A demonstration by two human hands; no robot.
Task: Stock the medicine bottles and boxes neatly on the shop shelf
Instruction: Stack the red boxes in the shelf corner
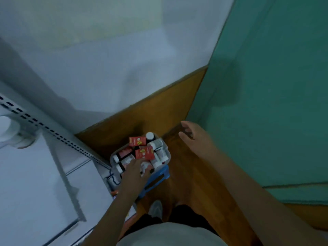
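A clear plastic bin (pixel 166 151) rests on a blue stool (pixel 158 180) on the floor, filled with several dark medicine bottles with white caps and red boxes. My left hand (pixel 136 168) reaches down into the bin, its fingers touching a red box (pixel 144 153) and the bottles beside it; a firm grip is not visible. A second red box (pixel 137 141) lies at the bin's far side next to a white-capped bottle (pixel 150 136). My right hand (pixel 190 134) hovers open to the right of the bin, above the floor, holding nothing.
A white metal shop shelf (pixel 44 174) with a slotted upright (pixel 53 131) stands at the left, with a white bottle (pixel 7 132) on it. A green wall (pixel 266 103) closes the right side, a white wall the back. The floor (pixel 150 114) is orange-brown. My shoe (pixel 156 209) is below the stool.
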